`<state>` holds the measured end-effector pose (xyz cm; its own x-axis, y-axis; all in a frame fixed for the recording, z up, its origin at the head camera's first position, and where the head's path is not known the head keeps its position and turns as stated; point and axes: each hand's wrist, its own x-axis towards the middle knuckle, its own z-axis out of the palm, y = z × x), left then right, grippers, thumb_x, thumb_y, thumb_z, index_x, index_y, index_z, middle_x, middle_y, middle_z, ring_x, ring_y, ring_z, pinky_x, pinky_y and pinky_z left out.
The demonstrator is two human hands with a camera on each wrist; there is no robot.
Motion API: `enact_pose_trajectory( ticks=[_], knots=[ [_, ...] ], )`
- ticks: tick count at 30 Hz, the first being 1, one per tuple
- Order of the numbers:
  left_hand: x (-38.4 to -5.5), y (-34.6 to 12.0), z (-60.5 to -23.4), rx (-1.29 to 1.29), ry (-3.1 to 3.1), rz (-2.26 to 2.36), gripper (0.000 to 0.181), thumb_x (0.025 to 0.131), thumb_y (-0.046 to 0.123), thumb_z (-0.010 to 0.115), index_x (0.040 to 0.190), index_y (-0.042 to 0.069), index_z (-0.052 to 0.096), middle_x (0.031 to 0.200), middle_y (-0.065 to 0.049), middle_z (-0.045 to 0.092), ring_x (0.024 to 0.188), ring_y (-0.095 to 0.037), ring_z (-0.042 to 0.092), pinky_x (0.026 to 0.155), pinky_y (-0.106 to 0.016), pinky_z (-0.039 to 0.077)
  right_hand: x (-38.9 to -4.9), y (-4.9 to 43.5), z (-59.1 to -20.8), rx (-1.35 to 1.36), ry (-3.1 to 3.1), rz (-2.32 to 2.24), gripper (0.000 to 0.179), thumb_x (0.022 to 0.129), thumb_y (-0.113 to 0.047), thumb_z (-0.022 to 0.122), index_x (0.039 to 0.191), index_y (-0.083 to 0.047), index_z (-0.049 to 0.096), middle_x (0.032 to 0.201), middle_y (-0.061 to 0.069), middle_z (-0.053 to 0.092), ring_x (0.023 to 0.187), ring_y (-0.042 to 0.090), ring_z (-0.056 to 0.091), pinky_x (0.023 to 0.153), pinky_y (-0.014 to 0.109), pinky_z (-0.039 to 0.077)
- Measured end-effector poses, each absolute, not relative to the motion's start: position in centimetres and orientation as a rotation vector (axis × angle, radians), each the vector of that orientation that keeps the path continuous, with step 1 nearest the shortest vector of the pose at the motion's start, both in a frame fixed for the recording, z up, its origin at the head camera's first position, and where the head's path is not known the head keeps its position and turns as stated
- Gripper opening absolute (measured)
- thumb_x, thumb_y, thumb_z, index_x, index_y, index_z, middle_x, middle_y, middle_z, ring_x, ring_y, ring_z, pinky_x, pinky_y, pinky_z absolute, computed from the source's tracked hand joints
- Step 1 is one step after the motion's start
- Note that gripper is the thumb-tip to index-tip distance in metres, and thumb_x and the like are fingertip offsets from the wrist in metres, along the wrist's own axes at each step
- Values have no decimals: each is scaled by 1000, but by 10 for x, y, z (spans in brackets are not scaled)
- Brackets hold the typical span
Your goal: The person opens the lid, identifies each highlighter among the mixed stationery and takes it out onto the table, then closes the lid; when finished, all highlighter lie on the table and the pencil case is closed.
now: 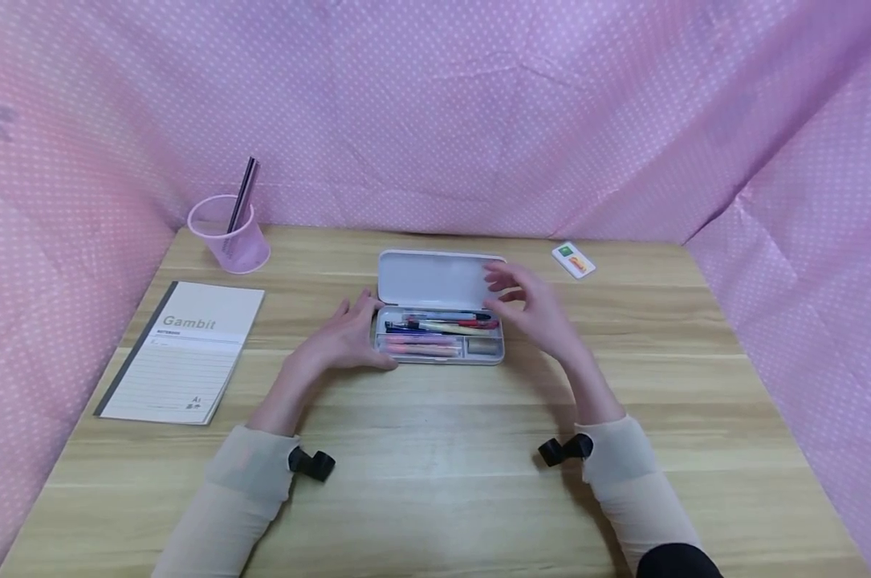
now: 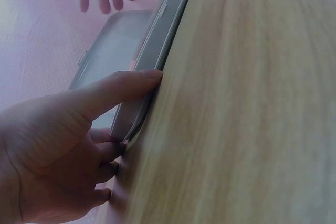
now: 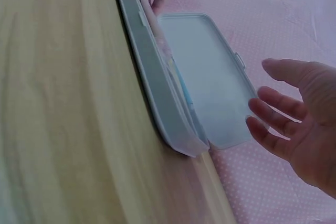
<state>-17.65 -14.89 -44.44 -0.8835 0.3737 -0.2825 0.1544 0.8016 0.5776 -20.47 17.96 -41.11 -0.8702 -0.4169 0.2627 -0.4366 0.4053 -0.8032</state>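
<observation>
A white pencil case (image 1: 445,360) lies open on the table, its lid (image 1: 431,279) tipped back behind it. Several pens (image 1: 449,327) fill the long compartment, and pink and purple ones (image 1: 424,347) lie in the front one. A small greyish item (image 1: 484,346) sits in the right corner section. My left hand (image 1: 337,339) grips the case's left end, thumb on the front wall (image 2: 131,80) and fingers round the side. At the lid's right edge hovers my right hand (image 1: 539,313), its fingers loosely spread and holding nothing; whether a fingertip touches the lid, I cannot tell.
On the left lies a notebook (image 1: 182,353). Behind it stands a pink mesh cup (image 1: 243,249) with dark sticks (image 1: 243,194) in it. A small white eraser-like block (image 1: 574,261) is at the back right. Pink dotted cloth (image 1: 435,120) hangs around the wooden table (image 1: 435,482).
</observation>
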Motion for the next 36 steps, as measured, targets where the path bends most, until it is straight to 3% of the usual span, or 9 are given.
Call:
enact_pose_trajectory(
  ticks=[4,12,26,31,36],
  knots=[
    [-175,-149,-444,396,2606,808,102,75,44,86,152,6,32,172,-25,6,161,-45,2,132,-60,2,-201,178,-417,902,-2739,1422,57,93,-10,74,147,-14,55,129,15,69,115,31,68,98,51,60],
    [-173,-150,-444,374,2609,811,101,75,45,86,152,7,33,173,-24,4,158,-54,2,130,-65,7,-196,174,-427,1019,-2906,1309,58,91,-10,76,146,-14,58,125,14,71,113,28,68,95,47,61],
    [-172,-150,-447,365,2615,817,100,76,46,85,152,7,33,173,-23,7,156,-56,4,129,-68,12,-189,168,-428,1047,-3025,1052,43,95,-15,73,138,-14,66,127,8,72,115,23,66,104,46,56],
    [-172,-149,-443,372,2606,821,101,75,46,85,152,7,33,172,-25,6,156,-56,3,129,-68,11,-189,166,-428,1048,-3051,942,41,97,-15,70,138,-14,66,129,9,70,117,24,66,102,47,57],
    [-174,-149,-444,385,2609,820,103,75,46,85,153,6,32,172,-25,6,156,-56,3,130,-67,8,-188,165,-429,1022,-3062,859,37,98,-13,68,135,-16,68,124,8,68,108,22,65,91,41,58]
  ],
)
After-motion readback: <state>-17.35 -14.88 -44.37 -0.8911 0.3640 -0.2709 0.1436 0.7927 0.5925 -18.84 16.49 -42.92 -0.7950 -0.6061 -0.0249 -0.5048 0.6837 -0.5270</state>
